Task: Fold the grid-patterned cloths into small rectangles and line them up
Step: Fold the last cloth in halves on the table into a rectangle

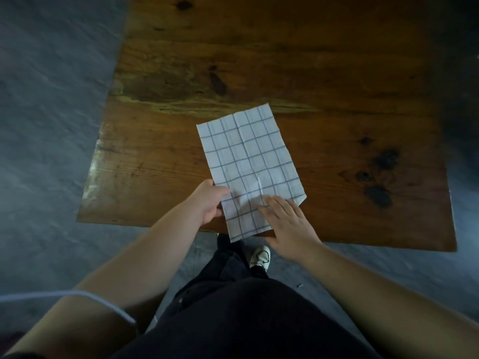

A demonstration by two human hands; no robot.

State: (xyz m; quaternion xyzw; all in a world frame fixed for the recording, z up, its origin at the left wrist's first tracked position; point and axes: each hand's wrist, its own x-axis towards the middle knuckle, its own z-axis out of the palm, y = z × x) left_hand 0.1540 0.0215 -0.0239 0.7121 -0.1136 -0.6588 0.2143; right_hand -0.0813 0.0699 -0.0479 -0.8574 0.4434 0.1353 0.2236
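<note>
A worn wooden table [285, 60] with dark knots [378, 195] stands in dim light. Grey floor [51, 99] lies left of and before it.

The cloth [248, 161] lies on the tabletop [311, 73], its near corner overhanging the front edge. The left hand [210, 200] holds its left side, the right hand [287, 224] rests on its near right part; a shoe [260, 256] is on the floor [51, 125] below

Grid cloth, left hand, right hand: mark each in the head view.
grid cloth [248, 154], head view, flat middle of the cloth.
left hand [208, 200], head view, back of the hand.
right hand [289, 226], head view, back of the hand.
</note>
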